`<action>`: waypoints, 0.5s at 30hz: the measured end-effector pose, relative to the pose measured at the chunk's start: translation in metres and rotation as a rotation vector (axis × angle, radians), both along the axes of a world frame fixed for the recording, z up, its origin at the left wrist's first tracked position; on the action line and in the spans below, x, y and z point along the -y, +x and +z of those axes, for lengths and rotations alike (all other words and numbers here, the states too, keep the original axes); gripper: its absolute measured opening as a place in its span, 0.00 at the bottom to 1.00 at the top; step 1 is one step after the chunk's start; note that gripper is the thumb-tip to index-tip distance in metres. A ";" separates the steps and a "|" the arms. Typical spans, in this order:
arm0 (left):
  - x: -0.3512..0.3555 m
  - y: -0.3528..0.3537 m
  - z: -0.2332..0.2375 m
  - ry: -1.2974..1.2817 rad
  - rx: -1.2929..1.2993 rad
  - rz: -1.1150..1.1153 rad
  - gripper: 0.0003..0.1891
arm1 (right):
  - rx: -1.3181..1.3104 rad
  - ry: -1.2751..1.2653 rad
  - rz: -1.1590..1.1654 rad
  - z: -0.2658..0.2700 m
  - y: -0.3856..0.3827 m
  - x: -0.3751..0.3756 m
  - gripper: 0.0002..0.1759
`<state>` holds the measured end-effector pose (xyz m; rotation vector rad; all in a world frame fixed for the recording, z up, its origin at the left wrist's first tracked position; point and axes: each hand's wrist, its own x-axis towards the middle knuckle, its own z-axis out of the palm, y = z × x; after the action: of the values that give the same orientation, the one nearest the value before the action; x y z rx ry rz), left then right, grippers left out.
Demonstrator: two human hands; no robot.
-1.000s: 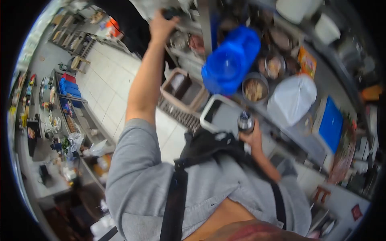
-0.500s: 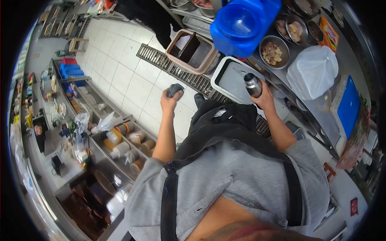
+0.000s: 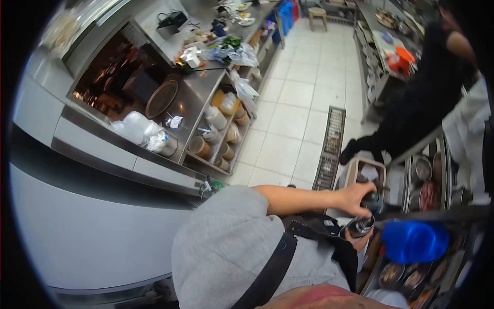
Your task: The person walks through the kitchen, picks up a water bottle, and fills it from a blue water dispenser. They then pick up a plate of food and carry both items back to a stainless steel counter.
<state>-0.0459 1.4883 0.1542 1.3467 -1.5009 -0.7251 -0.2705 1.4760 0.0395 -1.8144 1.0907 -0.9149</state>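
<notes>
In the head view, my left hand (image 3: 354,200) reaches across the front of my body with its fingers curled round a dark cap (image 3: 371,202). Just below it, my right hand (image 3: 358,243) grips a steel vacuum flask (image 3: 362,224), partly hidden against the apron. The cap and the left fingers are right over the flask's top end. Behind the cap stands a beige bin (image 3: 381,167).
A blue plastic container (image 3: 416,242) sits on the right counter near metal bowls (image 3: 392,275). A floor drain grate (image 3: 329,149) runs along the tiles. One person in dark clothes (image 3: 411,108) stands at the far right. Shelves with tubs (image 3: 216,117) line the left.
My view has swung left. My left hand with the cap has come from well apart to right over the flask in my right hand.
</notes>
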 end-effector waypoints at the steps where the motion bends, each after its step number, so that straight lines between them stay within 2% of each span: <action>1: -0.007 0.012 0.006 -0.031 0.041 -0.021 0.36 | 0.000 0.086 0.008 0.007 0.022 -0.001 0.54; 2: -0.003 0.031 -0.003 -0.048 0.076 -0.038 0.35 | 0.098 0.109 0.036 -0.002 0.053 0.009 0.50; 4: -0.012 0.054 -0.011 -0.096 0.111 -0.015 0.35 | 0.038 0.024 0.122 0.001 0.089 0.015 0.46; 6: -0.027 0.090 -0.004 -0.080 0.150 0.026 0.34 | 0.034 -0.198 0.298 -0.003 0.130 0.024 0.43; 8: -0.037 0.126 -0.001 -0.082 0.137 0.042 0.33 | 0.066 -0.138 0.377 0.007 0.171 0.025 0.44; 9: -0.040 0.140 0.000 -0.087 0.139 0.065 0.33 | -0.039 -0.153 0.400 0.008 0.186 0.028 0.47; 12: -0.059 0.198 0.014 -0.011 0.176 0.016 0.34 | 0.026 -0.177 0.553 0.018 0.236 0.025 0.49; 15: -0.069 0.248 0.029 0.113 0.095 -0.274 0.38 | -0.038 -0.103 0.602 0.040 0.267 0.016 0.51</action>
<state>0.2019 1.5575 0.1833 1.2865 -1.7647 -0.9418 -0.0036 1.4596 0.0796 -2.0804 0.4654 -0.5790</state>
